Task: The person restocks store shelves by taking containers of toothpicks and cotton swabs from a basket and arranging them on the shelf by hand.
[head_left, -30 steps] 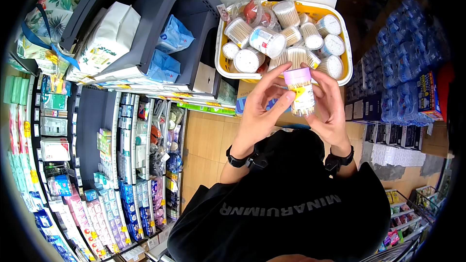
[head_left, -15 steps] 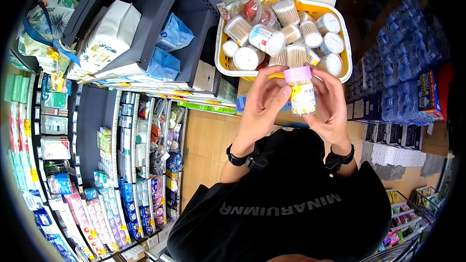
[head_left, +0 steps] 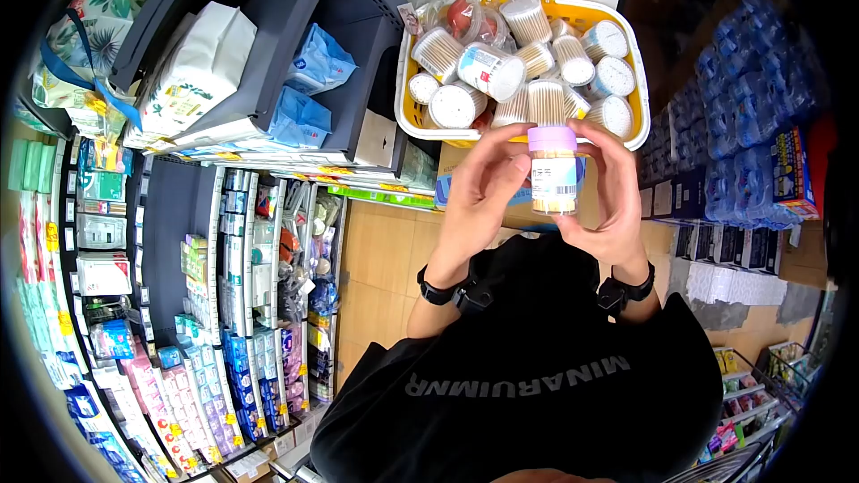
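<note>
**Small clear plastic jar with a lilac lid [head_left: 542, 198] held between two bare hands**

The jar is right of centre in the frame, just below the white-rimmed yellow plastic basket [head_left: 429, 134] heaped with clear cylindrical tubs of thin sticks [head_left: 491, 72]. Its long axis runs up and down the frame, lid toward the basket, white barcoded label [head_left: 553, 174] facing the camera. The left hand [head_left: 481, 192] grasps it from the left, fingers at the lid, thumb against the side; the right hand [head_left: 616, 192] grasps from the right, thumb at the lower end. Neither hand is clearly nearer.
</note>
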`<state>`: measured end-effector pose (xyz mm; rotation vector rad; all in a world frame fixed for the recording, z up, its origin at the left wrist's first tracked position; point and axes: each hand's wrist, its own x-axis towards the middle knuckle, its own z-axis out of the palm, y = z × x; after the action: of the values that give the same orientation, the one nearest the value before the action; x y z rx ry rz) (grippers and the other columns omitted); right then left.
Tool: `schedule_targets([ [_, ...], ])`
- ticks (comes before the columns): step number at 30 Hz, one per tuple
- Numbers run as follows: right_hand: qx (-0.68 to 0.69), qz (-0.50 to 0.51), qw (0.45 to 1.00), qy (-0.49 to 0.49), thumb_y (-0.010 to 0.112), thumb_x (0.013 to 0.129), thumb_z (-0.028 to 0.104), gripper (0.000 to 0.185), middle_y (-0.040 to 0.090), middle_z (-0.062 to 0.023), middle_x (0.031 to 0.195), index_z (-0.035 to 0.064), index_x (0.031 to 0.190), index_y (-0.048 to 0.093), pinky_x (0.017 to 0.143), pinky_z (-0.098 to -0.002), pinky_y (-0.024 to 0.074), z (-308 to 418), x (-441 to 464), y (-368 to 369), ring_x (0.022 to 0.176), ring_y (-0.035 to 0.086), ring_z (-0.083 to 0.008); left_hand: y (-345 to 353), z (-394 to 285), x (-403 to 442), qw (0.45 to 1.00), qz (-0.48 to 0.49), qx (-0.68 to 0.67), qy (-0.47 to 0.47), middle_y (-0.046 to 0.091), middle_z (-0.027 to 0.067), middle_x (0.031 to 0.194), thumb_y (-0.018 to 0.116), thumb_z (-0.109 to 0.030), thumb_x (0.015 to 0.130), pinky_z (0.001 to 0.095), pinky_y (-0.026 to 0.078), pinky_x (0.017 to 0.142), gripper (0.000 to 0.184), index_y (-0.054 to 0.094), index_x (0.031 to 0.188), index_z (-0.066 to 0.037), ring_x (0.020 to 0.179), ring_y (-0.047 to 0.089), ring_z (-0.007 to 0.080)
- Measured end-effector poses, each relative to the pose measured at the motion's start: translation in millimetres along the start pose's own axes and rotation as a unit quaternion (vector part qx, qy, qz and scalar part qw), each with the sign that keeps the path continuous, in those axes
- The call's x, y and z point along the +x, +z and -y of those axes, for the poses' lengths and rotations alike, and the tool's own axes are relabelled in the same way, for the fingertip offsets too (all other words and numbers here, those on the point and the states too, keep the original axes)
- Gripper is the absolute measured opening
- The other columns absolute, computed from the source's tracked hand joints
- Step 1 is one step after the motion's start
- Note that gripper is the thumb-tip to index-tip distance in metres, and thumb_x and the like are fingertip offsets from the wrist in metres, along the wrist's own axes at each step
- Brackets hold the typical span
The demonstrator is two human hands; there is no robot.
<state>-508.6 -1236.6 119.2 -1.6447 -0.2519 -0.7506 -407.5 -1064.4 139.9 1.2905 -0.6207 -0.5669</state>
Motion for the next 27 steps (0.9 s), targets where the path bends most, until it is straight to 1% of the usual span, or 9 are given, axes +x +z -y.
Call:
schedule_targets([
  [4, -0.033, 0.002, 0.999, 0.001, 0.082, 0.070, 0.005, 0.084, 0.051, -0.0190, 0.147, -0.0002, 0.145, 0.044, 0.112, -0.0418, 0.0393, 4, 3, 4, 0.135, 0.050, -0.0302, 4, 7, -1, 0.999, -0.010, -0.027, -0.029, 0.065, 0.0106, 0.124, 0.061, -0.022, 0.105, 0.0282, 0.048, 0.096, 0.046, 0.049, 0.143, 0.001, 0.110, 0.060, 0.0109],
  [6, -0.044, -0.005, 0.999, -0.001, 0.083, 0.070, 0.005, 0.083, 0.053, -0.0188, 0.146, -0.0001, 0.144, 0.046, 0.112, -0.0417, 0.0396, 5, 4, 5, 0.135, 0.050, -0.0306, 7, 4, 0, 0.998, 0.011, -0.051, -0.041, 0.065, 0.0116, 0.126, 0.061, -0.024, 0.105, 0.0285, 0.046, 0.100, 0.049, 0.047, 0.144, 0.003, 0.115, 0.058, 0.0120],
  [10, -0.071, 0.005, 0.997, -0.017, 0.083, 0.069, 0.004, 0.081, 0.054, -0.0196, 0.145, 0.0003, 0.142, 0.049, 0.112, -0.0421, 0.0402, 6, 6, 3, 0.134, 0.051, -0.0324, 1, 10, 1, 0.994, 0.023, -0.063, -0.084, 0.064, 0.0119, 0.127, 0.062, -0.023, 0.105, 0.0290, 0.045, 0.101, 0.052, 0.044, 0.146, 0.004, 0.116, 0.058, 0.0130],
  [12, -0.076, 0.011, 0.997, -0.025, 0.083, 0.069, 0.003, 0.080, 0.054, -0.0200, 0.145, 0.0004, 0.142, 0.050, 0.112, -0.0424, 0.0403, 6, 6, 3, 0.135, 0.051, -0.0329, -2, 17, 2, 0.984, 0.056, -0.129, -0.108, 0.063, 0.0125, 0.130, 0.063, -0.021, 0.104, 0.0304, 0.045, 0.102, 0.054, 0.043, 0.149, 0.002, 0.118, 0.058, 0.0145],
  [13, -0.063, 0.011, 0.998, -0.023, 0.082, 0.070, 0.001, 0.080, 0.053, -0.0203, 0.145, 0.0005, 0.142, 0.049, 0.113, -0.0428, 0.0401, 6, 6, 4, 0.136, 0.051, -0.0334, -1, 15, 3, 0.984, 0.056, -0.129, -0.108, 0.063, 0.0125, 0.130, 0.063, -0.021, 0.104, 0.0304, 0.045, 0.102, 0.054, 0.043, 0.149, 0.002, 0.118, 0.058, 0.0145],
  [15, -0.049, 0.011, 0.999, -0.020, 0.081, 0.070, -0.001, 0.079, 0.052, -0.0206, 0.146, 0.0006, 0.143, 0.049, 0.113, -0.0431, 0.0399, 6, 5, 6, 0.137, 0.050, -0.0339, 4, 7, 4, 0.991, 0.051, -0.122, -0.031, 0.063, 0.0121, 0.131, 0.066, -0.017, 0.102, 0.0322, 0.046, 0.101, 0.057, 0.042, 0.151, -0.002, 0.118, 0.059, 0.0155],
  [22, 0.003, 0.018, 1.000, 0.005, 0.079, 0.075, -0.004, 0.079, 0.045, -0.0221, 0.152, 0.0004, 0.146, 0.045, 0.117, -0.0444, 0.0379, 5, 4, 9, 0.142, 0.046, -0.0344, 4, 5, 7, 0.999, 0.009, -0.030, 0.034, 0.064, 0.0108, 0.129, 0.077, -0.011, 0.092, 0.0323, 0.048, 0.097, 0.069, 0.042, 0.151, -0.005, 0.117, 0.061, 0.0169],
  [24, 0.013, 0.025, 1.000, 0.001, 0.079, 0.076, -0.004, 0.080, 0.043, -0.0227, 0.154, -0.0001, 0.147, 0.043, 0.117, -0.0445, 0.0375, 6, 4, 10, 0.142, 0.046, -0.0343, 5, 5, 6, 0.997, -0.017, 0.037, 0.058, 0.065, 0.0095, 0.127, 0.083, -0.011, 0.086, 0.0325, 0.048, 0.095, 0.072, 0.046, 0.147, -0.005, 0.115, 0.062, 0.0169],
  [27, 0.061, 0.016, 0.998, 0.014, 0.077, 0.079, -0.004, 0.080, 0.040, -0.0238, 0.156, -0.0018, 0.149, 0.039, 0.118, -0.0447, 0.0376, 2, 3, 13, 0.144, 0.044, -0.0338, 4, 9, 6, 0.994, -0.040, 0.066, 0.077, 0.066, 0.0086, 0.125, 0.087, -0.013, 0.081, 0.0333, 0.048, 0.093, 0.072, 0.049, 0.142, -0.006, 0.114, 0.062, 0.0170],
])
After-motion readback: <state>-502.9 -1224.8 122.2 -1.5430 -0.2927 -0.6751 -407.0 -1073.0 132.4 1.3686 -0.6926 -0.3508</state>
